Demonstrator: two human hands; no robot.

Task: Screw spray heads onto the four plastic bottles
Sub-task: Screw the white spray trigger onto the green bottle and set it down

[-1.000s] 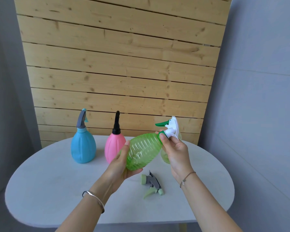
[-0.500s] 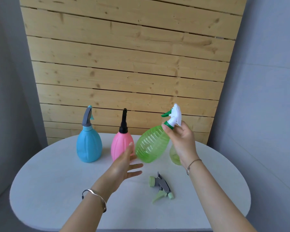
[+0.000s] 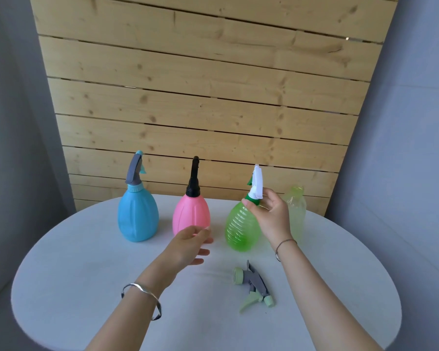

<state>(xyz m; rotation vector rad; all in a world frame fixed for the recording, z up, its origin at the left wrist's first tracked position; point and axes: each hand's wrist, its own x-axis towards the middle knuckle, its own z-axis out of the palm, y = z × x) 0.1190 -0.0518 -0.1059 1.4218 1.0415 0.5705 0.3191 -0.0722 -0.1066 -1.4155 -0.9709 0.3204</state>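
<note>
A blue bottle [image 3: 138, 216] with a grey spray head stands at the back left of the white table [image 3: 86, 274]. Beside it stands a pink bottle [image 3: 191, 214] with a black head. The green ribbed bottle [image 3: 241, 228] stands upright on the table, wearing a white and green spray head [image 3: 256, 183]. My right hand [image 3: 271, 216] grips its neck just below that head. My left hand [image 3: 188, 243] hovers open in front of the pink bottle, holding nothing. A pale green bottle [image 3: 297, 211] without a head stands behind my right hand. A loose grey and green spray head [image 3: 255, 285] lies on the table.
A wooden plank wall [image 3: 200, 97] rises right behind the table. Grey walls close in on both sides. The table's rounded front edge [image 3: 188, 347] runs under my forearms.
The green bottle went from tilted in the air to upright on the table. My left hand let go of it and drew back, open. My right hand stayed on the neck.
</note>
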